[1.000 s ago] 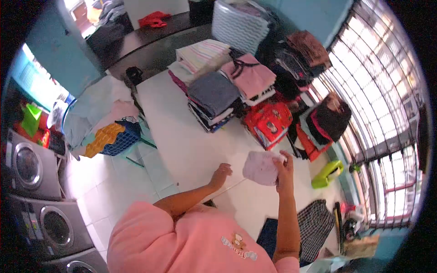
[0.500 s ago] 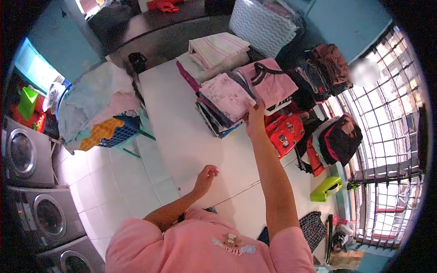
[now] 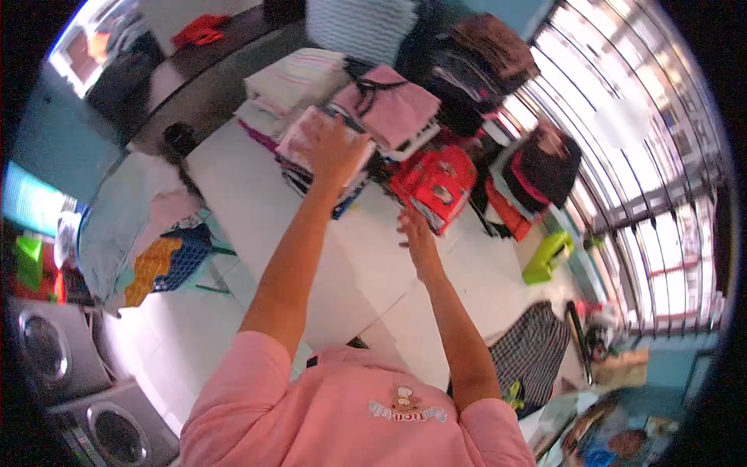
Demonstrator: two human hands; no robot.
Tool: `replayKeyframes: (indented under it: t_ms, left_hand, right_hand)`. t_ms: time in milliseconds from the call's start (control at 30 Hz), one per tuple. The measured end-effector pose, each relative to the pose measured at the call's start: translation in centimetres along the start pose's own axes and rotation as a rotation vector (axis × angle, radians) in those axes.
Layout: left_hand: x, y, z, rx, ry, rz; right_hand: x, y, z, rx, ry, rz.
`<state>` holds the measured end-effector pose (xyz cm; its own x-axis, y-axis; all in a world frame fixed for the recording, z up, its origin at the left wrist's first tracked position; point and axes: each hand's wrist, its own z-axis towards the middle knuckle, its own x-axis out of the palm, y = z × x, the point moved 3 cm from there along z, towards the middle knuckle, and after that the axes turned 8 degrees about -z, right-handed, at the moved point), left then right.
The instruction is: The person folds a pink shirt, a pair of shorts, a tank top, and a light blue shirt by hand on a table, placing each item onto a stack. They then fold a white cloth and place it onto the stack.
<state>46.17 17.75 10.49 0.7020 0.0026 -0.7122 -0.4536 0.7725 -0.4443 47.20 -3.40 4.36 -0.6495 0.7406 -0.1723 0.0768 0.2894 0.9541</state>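
Observation:
My left hand (image 3: pixel 336 154) lies spread on top of a stack of folded clothes (image 3: pixel 305 140) whose upper piece is light pink. Close to the near edge of the red folded clothes (image 3: pixel 437 180), my right hand (image 3: pixel 419 237) has its fingers apart and holds nothing. A folded pink garment with dark trim (image 3: pixel 387 105) tops the pile behind. To the left of it is a pile of pale striped cloth (image 3: pixel 294 78). All these piles rest on the white table (image 3: pixel 264 226).
Dark clothes (image 3: pixel 545 167) and brown folded ones (image 3: pixel 494 50) are piled at the right. A green tape dispenser (image 3: pixel 548 258) and checked cloth (image 3: pixel 533 342) lie nearer. At left, a blue basket (image 3: pixel 187 253) holds heaped laundry, beyond which are front-loading machines (image 3: pixel 117 432).
The view has turned to the right. My left hand has moved up from near the table's front onto the light pink stack. My right hand has left that stack and come nearer.

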Motion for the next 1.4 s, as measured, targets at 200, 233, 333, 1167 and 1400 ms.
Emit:
replayKeyframes:
  t_ms: [200, 233, 333, 1167, 1400]
  left_hand:
    - [3.7, 3.6, -0.3, 0.100, 0.242, 0.198]
    - [4.3, 4.1, 0.4, 0.167, 0.296, 0.217]
    - [6.1, 6.9, 3.4, 0.373, 0.388, 0.301]
    - [20.0, -39.7, -35.7, 0.263, 1.444, -0.794]
    - [25.8, -43.8, -36.6, 0.200, 1.347, -0.396]
  right_hand:
    - [-7.3, -11.1, -11.6, 0.114, -0.058, 0.053]
    - [-8.7, -12.5, -13.6, 0.150, -0.172, 0.080]
    - [-12.3, -15.8, -20.4, 0.248, -0.302, 0.078]
    - [-43.5, -26.8, -36.3, 0.130, -1.284, -0.335]
    - [-55.4, -28.9, -27.8, 0.501, -1.059, -0.822]
